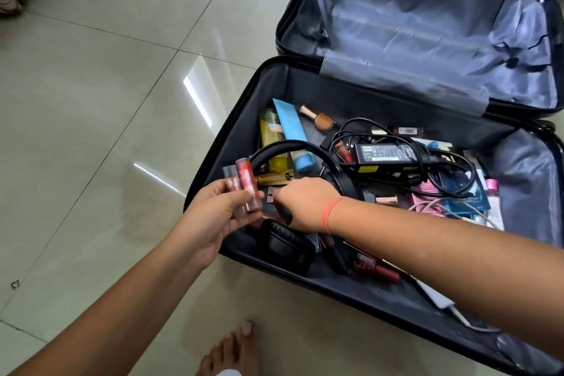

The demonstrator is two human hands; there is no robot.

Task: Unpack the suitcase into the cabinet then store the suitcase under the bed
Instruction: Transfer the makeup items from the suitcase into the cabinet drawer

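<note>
- Left hand (213,214) hovers over the near-left corner of the suitcase (335,91), fingers and thumb curled round a bunch of red tubes (244,185) held upright.
- Right hand (305,201) reaches in just beside it, palm down, fingertips at a small pink piece (270,195) on the lining. Its fingers are hidden underneath, so I cannot tell whether it has pinched anything.
- From where I stand, the tubes look light, stiff and smooth. Bunched like that they could slide past each other, so a grip across the middle seems safest.
- Suitcase lies open flat on the floor (106,131), a black hard shell. Its far half is bare, with crumpled grey lining; the near half holds the clutter.
- Headphones (305,146) arch over the pile and look best lifted by the band.
- Charger (387,154) looks the heaviest piece. Its cords loop among the small things and would likely drag them, so take the brick first.
- Polish (320,120) appears to be glass and wants gentle handling.
- Once emptied, the shell should be light and rigid; no handle shows.
</note>
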